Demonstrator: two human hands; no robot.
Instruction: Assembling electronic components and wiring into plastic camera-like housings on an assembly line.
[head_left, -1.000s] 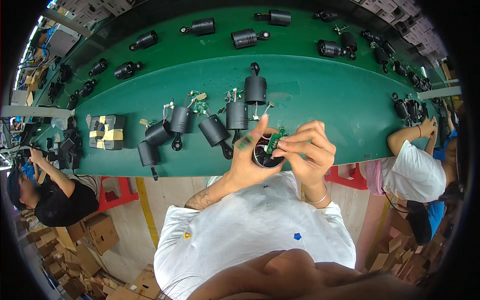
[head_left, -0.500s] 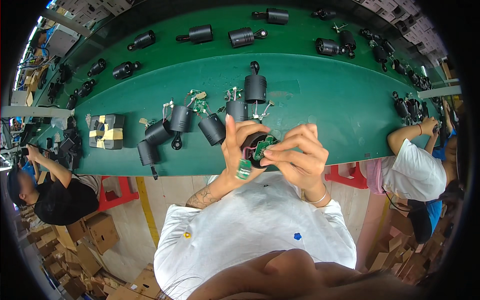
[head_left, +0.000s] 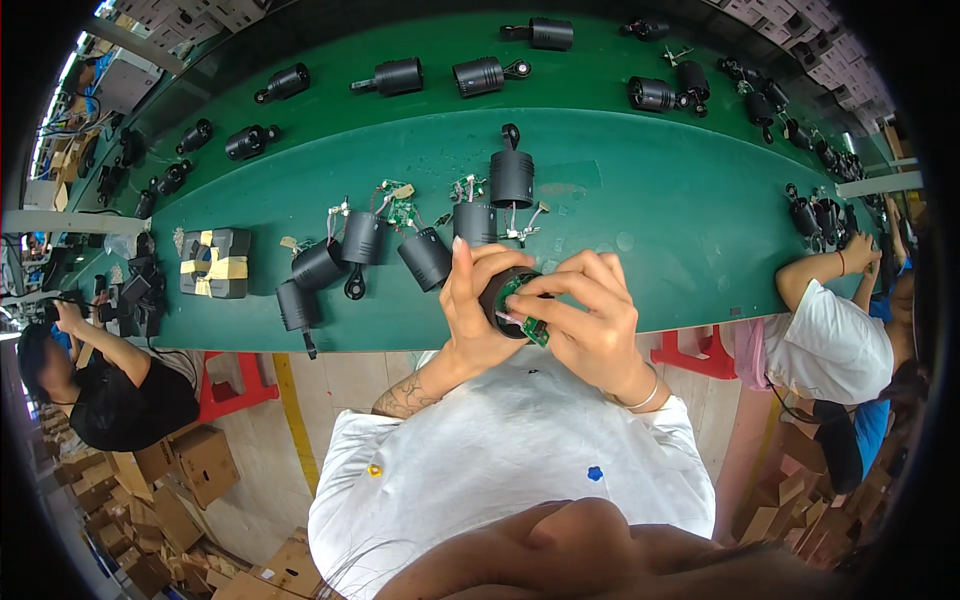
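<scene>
My left hand (head_left: 470,310) is wrapped round a black cylindrical housing (head_left: 490,300), its open end facing my right hand. Fingers of my right hand (head_left: 600,315) are closed at that opening, pressing on a green circuit board (head_left: 510,288) that sits partly inside. A second small circuit board (head_left: 537,332) sticks out at the lower rim, below the right fingers, with pinkish wires beside it. Just beyond my hands lie similar black housings (head_left: 425,258), several with wired green boards (head_left: 403,210) hanging out; another housing (head_left: 511,180) points away with its ring-shaped end.
A black block with yellowish tape (head_left: 215,264) rests on the left of the green table (head_left: 680,220). Along the far green strip lie more black housings (head_left: 400,76). A person in black (head_left: 130,385) works at left, another in white (head_left: 835,340) at right. Red stools (head_left: 235,385) stand below the edge.
One circuit board has gone deeper into the housing's mouth. The small board that dangled at its left now shows at its lower right. Some housings on the far strip have shifted slightly left.
</scene>
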